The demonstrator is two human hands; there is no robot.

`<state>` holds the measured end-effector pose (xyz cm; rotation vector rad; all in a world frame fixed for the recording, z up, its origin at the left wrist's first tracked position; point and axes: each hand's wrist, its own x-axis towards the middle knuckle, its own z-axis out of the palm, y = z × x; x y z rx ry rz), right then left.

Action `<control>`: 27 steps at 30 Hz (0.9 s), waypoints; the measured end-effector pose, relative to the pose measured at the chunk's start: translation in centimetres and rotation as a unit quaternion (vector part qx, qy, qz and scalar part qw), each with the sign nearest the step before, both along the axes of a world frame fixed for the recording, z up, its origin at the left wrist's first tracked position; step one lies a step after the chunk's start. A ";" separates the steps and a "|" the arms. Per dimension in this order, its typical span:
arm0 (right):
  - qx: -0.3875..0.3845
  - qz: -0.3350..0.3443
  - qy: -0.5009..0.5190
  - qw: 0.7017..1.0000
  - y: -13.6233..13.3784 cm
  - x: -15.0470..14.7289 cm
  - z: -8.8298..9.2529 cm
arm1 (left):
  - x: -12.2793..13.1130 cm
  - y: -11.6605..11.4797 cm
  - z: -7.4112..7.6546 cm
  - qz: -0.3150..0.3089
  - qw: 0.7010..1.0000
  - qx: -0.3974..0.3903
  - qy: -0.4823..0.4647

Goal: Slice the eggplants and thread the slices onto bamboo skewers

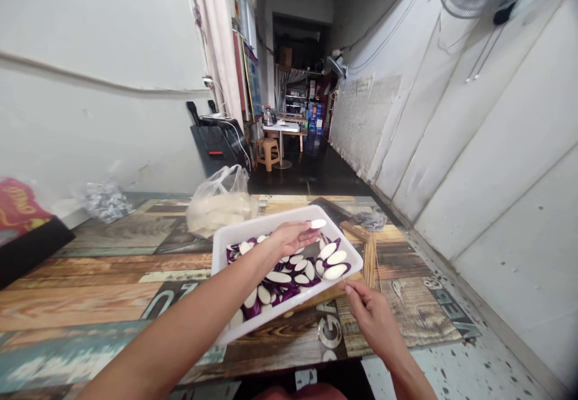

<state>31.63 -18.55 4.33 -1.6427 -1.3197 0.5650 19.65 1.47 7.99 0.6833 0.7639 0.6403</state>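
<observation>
A white plastic tub (275, 222) on the table holds many oval eggplant slices (279, 277) with purple skin and white flesh. My left hand (295, 237) reaches over the tub and pinches one eggplant slice (318, 223) at its fingertips, near the far right rim. My right hand (368, 309), outside the tub's near right corner, grips the lower end of a thin wooden skewer (344, 281). Several eggplant slices (335, 258) sit in a row at the skewer's upper end, inside the tub's right side. How the skewer passes through them is hidden.
Behind the tub stands a plastic bag (222, 204) with pale contents. To the right lie a bundle of wooden skewers (370, 261), a knife with a wooden handle (356, 231) and a crumpled grey plastic bag (371, 220). A black box (34, 249) is at the far left.
</observation>
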 end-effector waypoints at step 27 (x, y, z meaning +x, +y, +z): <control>0.001 0.004 0.026 1.000 0.0 -0.1 0.4 | 0.4 -0.7 0.3 0.004 1.000 0.005 -0.016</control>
